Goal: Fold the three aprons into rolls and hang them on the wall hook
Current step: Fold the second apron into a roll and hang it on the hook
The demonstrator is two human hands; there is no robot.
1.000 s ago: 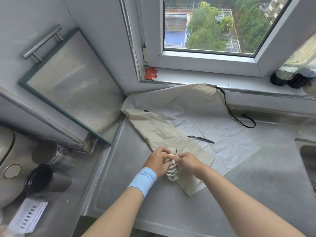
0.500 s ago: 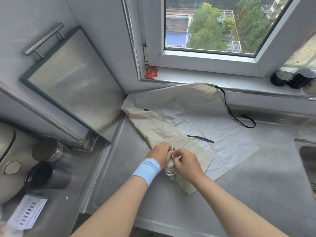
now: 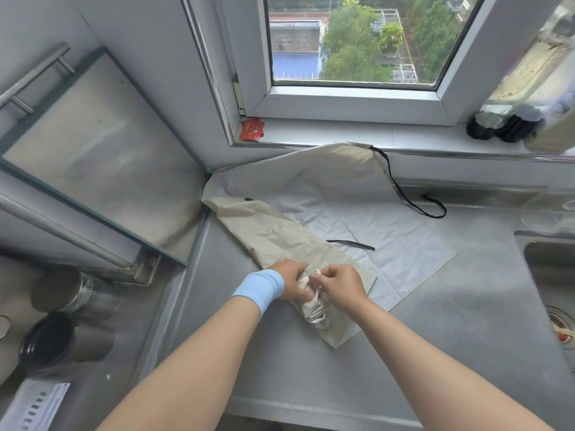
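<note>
While both forearms reach in from the bottom edge over the steel counter (image 3: 404,353), the hands meet at a small rolled apron (image 3: 314,309). The left hand (image 3: 292,283), with a light blue wristband (image 3: 259,289) just behind it, lies knuckles up with its fingers curled around the roll's upper end. The right hand (image 3: 340,284) sits just beside it, fingers bent inward and pinching a pale tie (image 3: 315,272) at the top of the roll; the fingertips of both hands are folded under, so how firm each grip is cannot be told.

That roll is a tight, creased, cream bundle lying slantwise, its lower end pointing toward the viewer. It rests on a beige apron (image 3: 273,237) folded into a long band that runs diagonally from the back left corner to the front. Under that lies a paler apron (image 3: 389,244), spread flat and wrinkled, its far edge riding up against the wall below the window sill (image 3: 357,135). A black strap (image 3: 404,194) loops off its upper right corner, and a short black strip (image 3: 351,244) lies on it.

Where the pale tie ends is hidden by the hands.
</note>
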